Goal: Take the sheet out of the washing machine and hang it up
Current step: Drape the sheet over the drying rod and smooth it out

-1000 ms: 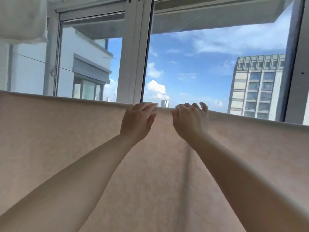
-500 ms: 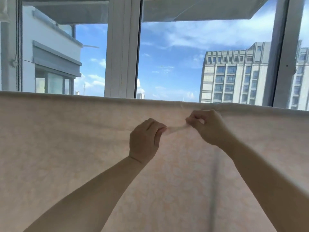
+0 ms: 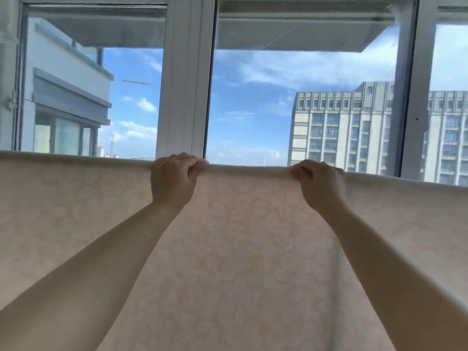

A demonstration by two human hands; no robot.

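My hands moved apart: half a second ago they pinched a small bit mid-sheet, now left hand [image 3: 174, 179] and right hand [image 3: 319, 185] both grip the sheet [image 3: 240, 249] top fold, fingers curled over. Sheet hangs across the window [image 3: 187, 84]; probably just straightening left.

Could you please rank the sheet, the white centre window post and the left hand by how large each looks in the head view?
1. sheet, filling the lower half of the frame.
2. white centre window post.
3. left hand, gripping the sheet's top edge; it is nearer the camera, so it looks larger than it really is beside the post.
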